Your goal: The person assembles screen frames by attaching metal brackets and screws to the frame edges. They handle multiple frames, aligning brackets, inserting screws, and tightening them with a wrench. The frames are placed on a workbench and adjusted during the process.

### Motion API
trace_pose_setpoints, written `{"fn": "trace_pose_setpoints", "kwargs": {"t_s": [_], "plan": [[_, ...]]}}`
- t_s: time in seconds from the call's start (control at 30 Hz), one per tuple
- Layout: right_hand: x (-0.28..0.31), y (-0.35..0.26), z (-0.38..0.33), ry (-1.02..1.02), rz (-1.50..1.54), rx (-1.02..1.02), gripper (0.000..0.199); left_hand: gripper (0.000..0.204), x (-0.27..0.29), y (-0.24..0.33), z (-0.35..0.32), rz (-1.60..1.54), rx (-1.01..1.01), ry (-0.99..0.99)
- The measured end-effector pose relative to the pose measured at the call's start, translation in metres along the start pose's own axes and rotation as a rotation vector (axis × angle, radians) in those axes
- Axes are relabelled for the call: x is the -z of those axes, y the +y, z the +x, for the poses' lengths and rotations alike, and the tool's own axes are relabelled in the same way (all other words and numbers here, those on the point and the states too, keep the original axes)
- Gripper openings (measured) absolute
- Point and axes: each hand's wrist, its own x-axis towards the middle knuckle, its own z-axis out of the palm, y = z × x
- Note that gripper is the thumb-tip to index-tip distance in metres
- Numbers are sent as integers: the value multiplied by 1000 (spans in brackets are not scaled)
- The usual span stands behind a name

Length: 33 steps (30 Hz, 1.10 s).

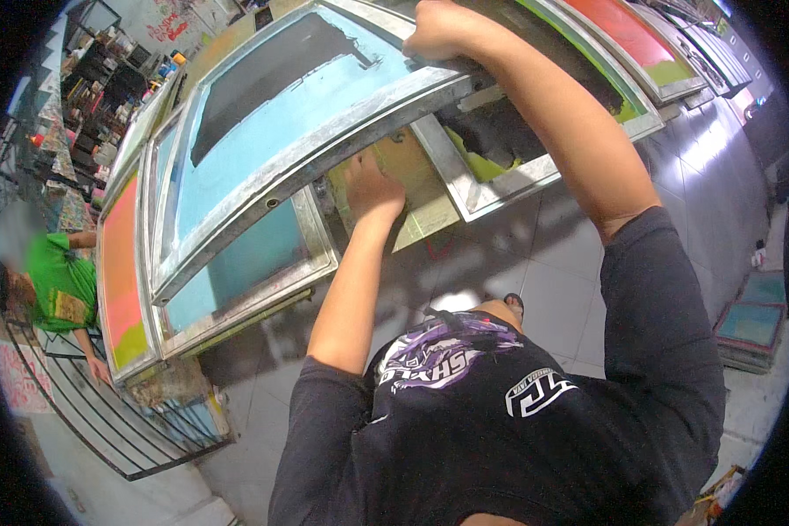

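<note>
A large screen printing frame (298, 158) with a metal rim, light blue mesh and a dark grey patch is raised and tilted in front of me. My right hand (443, 33) is closed round its right-hand rim near the far corner. Beneath the raised frame, my left hand (373, 186) is low over a yellowish board (425, 180), fingers curled. What those fingers hold, if anything, is hidden. A second frame (324, 232) with blue mesh lies lower, left of my left hand. Another screen frame (543, 171), with green edges and dark mesh, lies under my right forearm.
An orange screen (121, 272) lies at the left, a red one (627, 39) at the far right. A person in a green shirt (61, 280) is at the left beside black metal rails (105, 430). Cluttered shelves (92, 114) stand behind. Stacked frames (752, 329) rest on the right floor.
</note>
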Motion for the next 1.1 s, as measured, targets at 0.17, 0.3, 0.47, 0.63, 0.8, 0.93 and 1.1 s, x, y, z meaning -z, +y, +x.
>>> {"fn": "trace_pose_setpoints", "kwargs": {"t_s": [0.17, 0.3, 0.47, 0.63, 0.8, 0.93, 1.1], "plan": [[-15, 18, 27, 149, -85, 207, 35, 46, -23, 21, 67, 90, 76, -356], [-27, 27, 25, 152, 8, 180, 34, 42, -28, 18, 61, 59, -60, -298], [-54, 51, 24, 132, 36, 181, 27, 26, -4, 40, -3, 127, 115, -433], [-89, 62, 14, 151, 71, 162, 33, 31, 36, 58, -51, 122, 190, -537], [-120, 68, 9, 201, 110, 163, 43, 31, 24, 26, -97, -56, -171, -125], [-128, 72, 11, 244, 110, 111, 44, 35, 32, 23, -112, -56, -318, -155], [-129, 70, 12, 203, 105, 49, 46, 32, 34, 3, -119, -93, -413, -118]]}}
